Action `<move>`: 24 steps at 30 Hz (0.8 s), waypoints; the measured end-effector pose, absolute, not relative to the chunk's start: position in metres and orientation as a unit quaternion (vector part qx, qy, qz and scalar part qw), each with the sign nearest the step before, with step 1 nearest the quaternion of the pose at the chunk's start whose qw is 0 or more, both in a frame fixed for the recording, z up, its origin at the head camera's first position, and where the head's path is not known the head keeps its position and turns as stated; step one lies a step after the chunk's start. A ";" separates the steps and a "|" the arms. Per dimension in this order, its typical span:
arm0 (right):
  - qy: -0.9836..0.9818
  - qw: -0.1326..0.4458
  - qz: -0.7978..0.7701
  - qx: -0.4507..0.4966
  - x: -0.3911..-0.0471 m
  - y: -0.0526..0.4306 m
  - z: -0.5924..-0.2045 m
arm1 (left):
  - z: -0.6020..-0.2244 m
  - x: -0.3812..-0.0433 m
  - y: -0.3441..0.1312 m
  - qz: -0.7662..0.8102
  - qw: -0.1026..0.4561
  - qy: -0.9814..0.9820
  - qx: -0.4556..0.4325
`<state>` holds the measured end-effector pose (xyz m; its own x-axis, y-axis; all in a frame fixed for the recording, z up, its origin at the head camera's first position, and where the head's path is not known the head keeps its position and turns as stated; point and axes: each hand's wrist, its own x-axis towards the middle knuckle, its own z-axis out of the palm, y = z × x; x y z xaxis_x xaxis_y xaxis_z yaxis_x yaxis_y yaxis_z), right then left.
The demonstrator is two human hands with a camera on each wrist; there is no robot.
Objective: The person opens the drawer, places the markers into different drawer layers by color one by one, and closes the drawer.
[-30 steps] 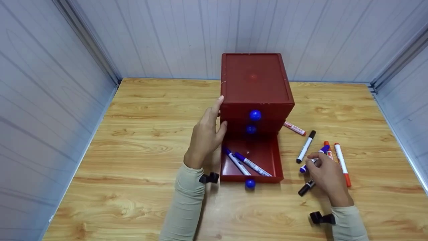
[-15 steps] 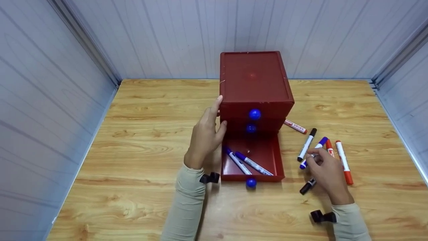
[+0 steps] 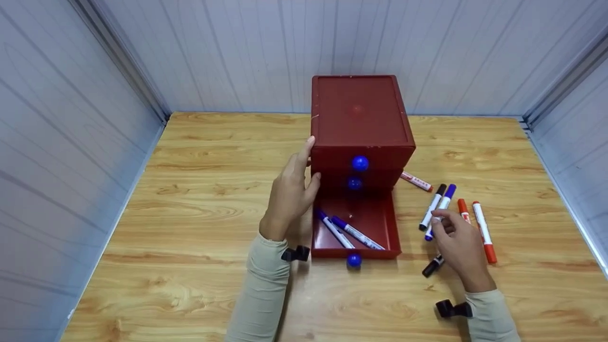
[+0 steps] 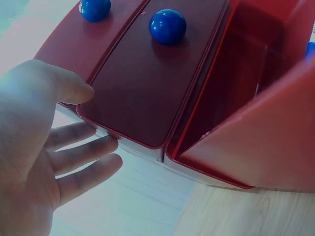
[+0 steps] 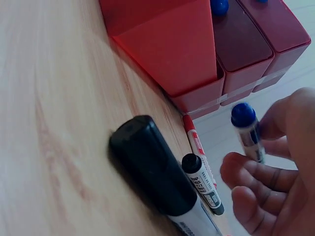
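Observation:
A dark red drawer box [image 3: 359,111] stands on the table with its bottom drawer [image 3: 396,223] pulled out. Two blue-capped markers [image 3: 358,232] lie inside that drawer. My left hand [image 3: 287,197] touches the box's left side with nearly straight fingers, its thumb at the front edge. In the left wrist view the thumb [image 4: 74,87] overlaps the middle drawer [image 4: 140,78]. My right hand [image 3: 460,244] pinches a blue marker [image 3: 445,202] between thumb and fingers. The right wrist view shows its blue end [image 5: 243,115] upright in that grip.
Right of the box lie a black marker [image 3: 433,206], another black marker [image 3: 432,266] partly under my right hand, and two red-and-white markers, one with a red end [image 3: 490,254]. Another red marker [image 3: 417,181] lies against the box's side. White panels [image 3: 247,52] enclose the table.
The blue marker has turned steeper and shifted left, beside the upper black marker, with my right hand on it. My left hand stays at the box.

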<state>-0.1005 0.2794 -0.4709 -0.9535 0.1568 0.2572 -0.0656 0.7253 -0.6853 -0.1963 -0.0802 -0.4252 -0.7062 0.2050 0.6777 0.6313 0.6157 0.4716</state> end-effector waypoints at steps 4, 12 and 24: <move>-0.909 0.172 0.381 -0.010 -0.101 0.275 -0.471 | -0.427 -0.196 -0.082 -0.365 0.294 -0.849 -0.244; -0.899 0.172 0.402 0.013 -0.102 0.272 -0.471 | -0.427 -0.196 -0.083 -0.366 0.294 -0.850 -0.239; -0.885 0.164 0.434 0.040 -0.098 0.269 -0.472 | -0.426 -0.196 -0.081 -0.369 0.291 -0.848 -0.247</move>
<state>-0.0984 0.2686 -0.4716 -0.9431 0.0710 0.3249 -0.2132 0.6207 -0.7545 -0.1959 -0.0814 -0.4264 -0.7091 0.2031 0.6752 0.6327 0.6061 0.4821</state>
